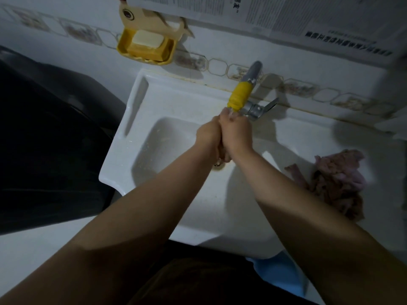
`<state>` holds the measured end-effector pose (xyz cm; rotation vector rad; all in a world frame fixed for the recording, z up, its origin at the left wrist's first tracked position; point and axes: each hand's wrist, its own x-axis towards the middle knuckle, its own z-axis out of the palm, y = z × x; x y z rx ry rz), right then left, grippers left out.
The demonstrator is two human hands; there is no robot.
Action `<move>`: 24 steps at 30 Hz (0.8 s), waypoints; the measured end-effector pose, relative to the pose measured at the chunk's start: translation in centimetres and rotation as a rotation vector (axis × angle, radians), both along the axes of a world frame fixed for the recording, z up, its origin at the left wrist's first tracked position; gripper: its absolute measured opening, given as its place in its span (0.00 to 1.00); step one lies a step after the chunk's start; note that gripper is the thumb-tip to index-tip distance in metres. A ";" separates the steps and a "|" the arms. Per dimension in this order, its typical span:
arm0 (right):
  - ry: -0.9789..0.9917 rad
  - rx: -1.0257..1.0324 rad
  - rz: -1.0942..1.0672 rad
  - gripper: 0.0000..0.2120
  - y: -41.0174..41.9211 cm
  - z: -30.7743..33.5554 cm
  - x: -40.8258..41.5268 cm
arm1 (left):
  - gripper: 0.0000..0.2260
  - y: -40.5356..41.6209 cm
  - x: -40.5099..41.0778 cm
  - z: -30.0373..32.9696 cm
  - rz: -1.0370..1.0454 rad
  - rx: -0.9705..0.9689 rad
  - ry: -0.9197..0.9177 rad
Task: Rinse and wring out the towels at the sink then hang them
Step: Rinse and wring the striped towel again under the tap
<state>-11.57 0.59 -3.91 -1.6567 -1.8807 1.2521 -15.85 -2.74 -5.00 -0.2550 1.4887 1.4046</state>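
At the far left a dark bulky object (44, 128) fills the side of the view; what it is cannot be told in the dim light. Above and to its right, a yellow soap dish (147, 48) hangs on the tiled wall (66, 20), with a pale soap bar (148, 39) lying on a yellower one inside it. Sheets of printed paper (286, 14) cover the wall along the top.

Below the dish is the white sink (136, 119), its basin toward the left and a flat ledge to the right. Both forearms reach in from the bottom edge and meet over the basin. The left hand (209, 134) and right hand (236, 133) are pressed together under the spout, fingers pointing up toward it; whether they grip anything between them cannot be told, as they hide each other's palms. They also cover most of the drain (218, 165), of which only a stained rim shows beneath the wrists.

Just above the fingertips is the tap (257, 110), a metal body on the wall with a lever to the right, and a grey pipe wrapped in yellow tape (240, 95) slanting down to the hands.

Further right, a crumpled pinkish towel (334, 179) lies on the sink's ledge, well apart from the hands and out of the water. Under the sink's front edge, a blue object (279, 274) shows beside the right forearm.
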 end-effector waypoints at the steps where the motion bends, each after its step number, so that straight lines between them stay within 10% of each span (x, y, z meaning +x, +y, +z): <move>1: -0.004 -0.016 -0.041 0.15 1.1 0.0 0.1 | 0.15 0.0 0.7 0.0 -0.023 -0.001 -0.021; 12: 0.009 -0.075 0.041 0.14 2.5 -0.8 1.5 | 0.32 -2.6 -2.3 -0.4 -0.514 0.045 0.069; 15: 0.038 -0.268 0.062 0.22 3.7 -1.0 2.6 | 0.20 -4.5 -5.5 -0.7 -0.707 -0.013 0.245; 24: 0.165 -0.548 0.404 0.04 3.5 -1.2 4.4 | 0.10 -4.7 -8.2 -0.9 -0.343 0.163 0.112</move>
